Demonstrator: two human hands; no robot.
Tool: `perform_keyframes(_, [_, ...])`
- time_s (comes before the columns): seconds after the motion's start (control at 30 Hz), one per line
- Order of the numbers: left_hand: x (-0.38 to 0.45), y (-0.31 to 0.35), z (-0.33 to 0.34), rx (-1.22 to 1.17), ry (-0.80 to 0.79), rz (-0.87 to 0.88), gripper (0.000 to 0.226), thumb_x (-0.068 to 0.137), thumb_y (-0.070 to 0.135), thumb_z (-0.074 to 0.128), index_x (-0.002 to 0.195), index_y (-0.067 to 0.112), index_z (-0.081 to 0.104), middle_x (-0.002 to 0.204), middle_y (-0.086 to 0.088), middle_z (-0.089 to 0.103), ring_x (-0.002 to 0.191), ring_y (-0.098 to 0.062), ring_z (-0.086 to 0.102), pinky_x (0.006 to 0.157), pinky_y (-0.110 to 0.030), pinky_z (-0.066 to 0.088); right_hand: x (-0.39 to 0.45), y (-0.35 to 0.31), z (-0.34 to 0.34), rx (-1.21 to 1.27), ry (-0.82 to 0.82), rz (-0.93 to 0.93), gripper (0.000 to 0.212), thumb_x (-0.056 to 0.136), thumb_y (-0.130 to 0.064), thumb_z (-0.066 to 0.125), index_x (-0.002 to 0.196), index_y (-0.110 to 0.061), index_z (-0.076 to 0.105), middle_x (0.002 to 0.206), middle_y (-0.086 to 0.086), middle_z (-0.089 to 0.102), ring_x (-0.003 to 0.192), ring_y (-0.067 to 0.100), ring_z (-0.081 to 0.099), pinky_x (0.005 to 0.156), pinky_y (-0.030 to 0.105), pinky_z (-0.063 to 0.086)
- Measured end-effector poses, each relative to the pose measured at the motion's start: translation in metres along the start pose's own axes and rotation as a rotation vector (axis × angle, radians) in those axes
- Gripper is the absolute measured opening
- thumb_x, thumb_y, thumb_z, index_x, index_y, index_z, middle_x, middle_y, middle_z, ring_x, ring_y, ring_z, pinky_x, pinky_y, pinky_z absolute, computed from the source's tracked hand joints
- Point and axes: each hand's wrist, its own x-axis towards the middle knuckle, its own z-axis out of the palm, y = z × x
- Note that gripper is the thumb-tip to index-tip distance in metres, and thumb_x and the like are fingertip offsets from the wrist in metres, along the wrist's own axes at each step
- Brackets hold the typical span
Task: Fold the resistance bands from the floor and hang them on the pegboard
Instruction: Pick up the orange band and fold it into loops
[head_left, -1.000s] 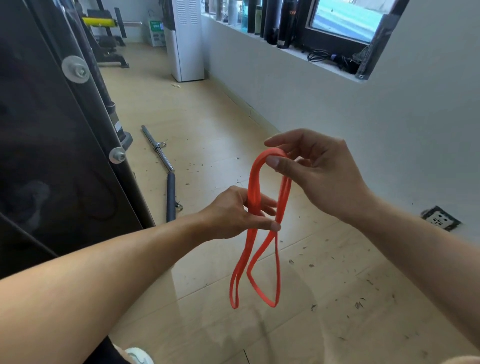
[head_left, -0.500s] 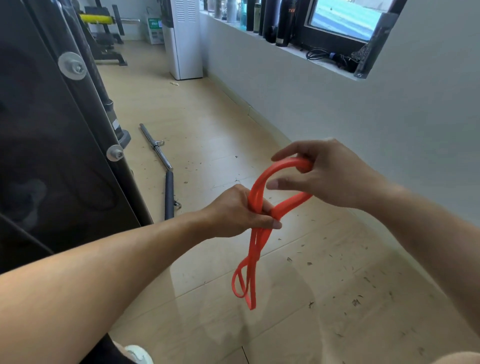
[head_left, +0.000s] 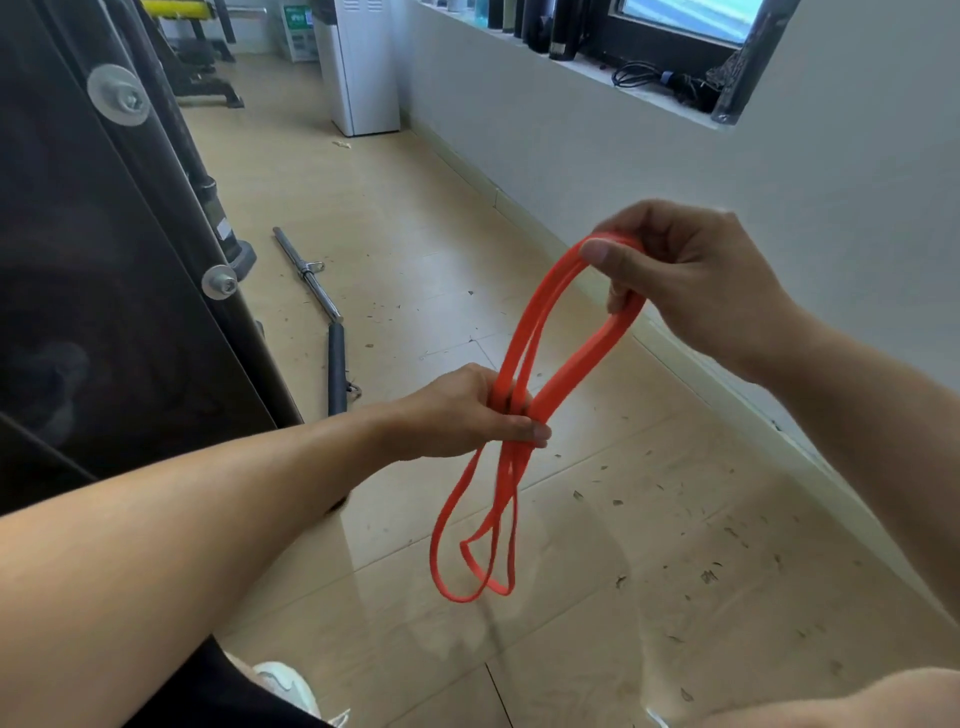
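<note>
An orange resistance band (head_left: 540, 322) is doubled into several strands and held in the air between both hands. My left hand (head_left: 457, 413) pinches the strands together at their middle. My right hand (head_left: 685, 280) holds the upper loop higher and to the right, with thumb and fingers closed on it. Below my left hand two loose loops hang down over the wooden floor (head_left: 597, 597). No pegboard with hooks is recognisable in this view.
A dark panel with large bolts (head_left: 104, 260) fills the left side. A metal bar (head_left: 311, 280) with a dark grip lies on the floor beside it. A grey wall (head_left: 675, 156) with a window ledge runs along the right. My shoe (head_left: 285, 680) shows at the bottom.
My right hand has pulled the upper loop up and to the right, stretching it longer. The loops below my left hand now hang wider apart and lower.
</note>
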Motion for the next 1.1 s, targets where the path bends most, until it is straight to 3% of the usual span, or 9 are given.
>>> perform_keyframes(0.1, [-0.003, -0.004, -0.007, -0.099, -0.028, 0.027, 0.016, 0.096, 0.021, 0.068, 0.106, 0.010, 0.070, 0.101, -0.008, 0.079, 0.095, -0.020, 0.077, 0.092, -0.037, 0.061, -0.001, 0.012, -0.014, -0.002, -0.035, 0.078, 0.026, 0.087, -0.038, 0.071, 0.100, -0.015, 0.073, 0.074, 0.007, 0.069, 0.068, 0.025, 0.069, 0.072, 0.038, 0.059])
perform_keyframes(0.23, [-0.001, -0.009, -0.011, -0.130, 0.043, 0.043, 0.015, 0.095, 0.019, 0.069, 0.107, 0.009, 0.071, 0.095, -0.007, 0.078, 0.092, -0.023, 0.077, 0.090, -0.039, 0.062, -0.006, 0.031, -0.031, -0.110, -0.298, 0.361, 0.040, 0.075, -0.036, 0.073, 0.106, -0.011, 0.073, 0.087, 0.012, 0.075, 0.080, 0.024, 0.075, 0.091, 0.045, 0.062])
perform_keyframes(0.4, [0.000, -0.004, -0.008, 0.101, 0.012, 0.046, 0.009, 0.096, 0.023, 0.069, 0.101, 0.016, 0.070, 0.089, 0.001, 0.075, 0.085, -0.016, 0.076, 0.084, -0.031, 0.061, -0.011, 0.050, -0.021, -0.363, -0.536, 0.549, 0.019, 0.086, -0.025, 0.081, 0.104, -0.021, 0.075, 0.085, 0.004, 0.079, 0.080, 0.018, 0.079, 0.086, 0.035, 0.060])
perform_keyframes(0.53, [0.002, -0.003, -0.006, 0.313, -0.051, 0.021, 0.017, 0.090, 0.027, 0.077, 0.084, 0.029, 0.061, 0.077, 0.009, 0.065, 0.068, -0.007, 0.064, 0.064, -0.019, 0.048, -0.008, 0.047, -0.025, -0.356, -0.470, 0.530, 0.011, 0.084, -0.026, 0.082, 0.094, -0.022, 0.080, 0.074, -0.003, 0.076, 0.071, 0.014, 0.076, 0.072, 0.025, 0.057])
perform_keyframes(0.7, [0.004, -0.021, -0.019, 0.355, -0.056, -0.069, 0.013, 0.088, 0.031, 0.078, 0.087, 0.028, 0.065, 0.079, 0.007, 0.069, 0.071, -0.009, 0.068, 0.066, -0.020, 0.051, -0.007, 0.056, -0.042, -0.186, -0.358, 0.507, 0.028, 0.066, -0.028, 0.084, 0.091, -0.019, 0.082, 0.076, 0.003, 0.078, 0.067, 0.014, 0.073, 0.068, 0.021, 0.062])
perform_keyframes(0.8, [0.004, -0.026, -0.031, 0.336, -0.023, -0.103, 0.011, 0.087, 0.033, 0.078, 0.090, 0.026, 0.070, 0.078, 0.009, 0.071, 0.070, -0.007, 0.069, 0.060, -0.013, 0.049, -0.011, 0.070, -0.050, -0.162, -0.338, 0.575, 0.025, 0.067, -0.022, 0.083, 0.091, -0.016, 0.080, 0.078, 0.006, 0.079, 0.068, 0.014, 0.075, 0.063, 0.017, 0.060])
perform_keyframes(0.97, [0.004, -0.017, -0.030, 0.378, 0.056, -0.006, 0.013, 0.086, 0.032, 0.079, 0.091, 0.025, 0.070, 0.075, 0.010, 0.068, 0.067, -0.008, 0.064, 0.061, -0.017, 0.046, -0.023, 0.096, -0.045, -0.205, -0.452, 0.756, 0.034, 0.068, -0.015, 0.086, 0.098, -0.003, 0.076, 0.093, 0.018, 0.079, 0.082, 0.025, 0.078, 0.080, 0.032, 0.063])
perform_keyframes(1.03, [0.003, -0.013, -0.026, 0.388, 0.049, 0.031, 0.012, 0.086, 0.033, 0.079, 0.090, 0.027, 0.070, 0.074, 0.009, 0.067, 0.065, -0.007, 0.062, 0.060, -0.017, 0.045, -0.026, 0.101, -0.032, -0.314, -0.564, 0.771, 0.035, 0.072, -0.013, 0.090, 0.102, -0.007, 0.074, 0.103, 0.019, 0.077, 0.087, 0.024, 0.077, 0.082, 0.031, 0.061])
perform_keyframes(1.1, [0.001, -0.010, -0.020, 0.424, 0.038, 0.051, 0.013, 0.084, 0.034, 0.080, 0.091, 0.027, 0.071, 0.074, 0.010, 0.066, 0.065, -0.007, 0.062, 0.059, -0.017, 0.045, -0.026, 0.098, -0.014, -0.469, -0.710, 0.738, 0.048, 0.073, -0.024, 0.093, 0.115, -0.017, 0.070, 0.114, 0.007, 0.073, 0.099, 0.020, 0.072, 0.089, 0.032, 0.059])
